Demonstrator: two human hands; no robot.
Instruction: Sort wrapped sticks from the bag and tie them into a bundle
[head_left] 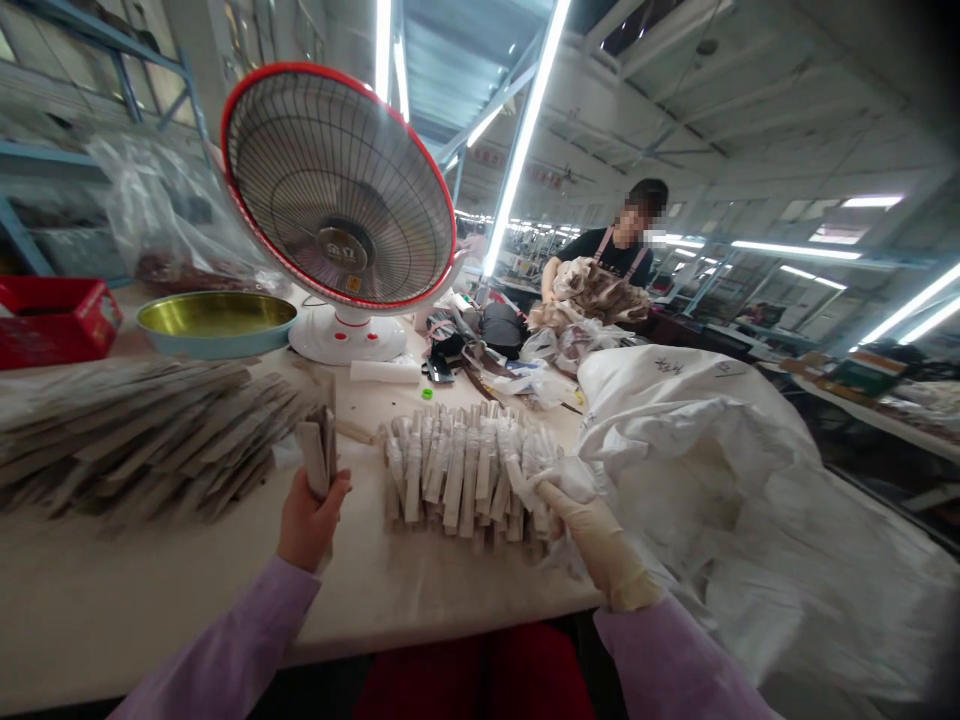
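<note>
My left hand (309, 522) is closed round a small stack of flat beige strips (319, 452), held upright above the white table (150, 590). My right hand (596, 535), in a cream glove, pinches a piece of white plastic film (574, 478) at the right end of a row of white-wrapped strip bundles (465, 470) lying on the table. A long fanned pile of the same strips (142, 430) lies to the left of my left hand.
A red-rimmed round heater (339, 190) on a white base stands at the back beside a brass-coloured bowl (216, 320) and a red box (52, 318). A big white sack (720, 470) fills the right side. Across the table a person (615, 250) handles fabric.
</note>
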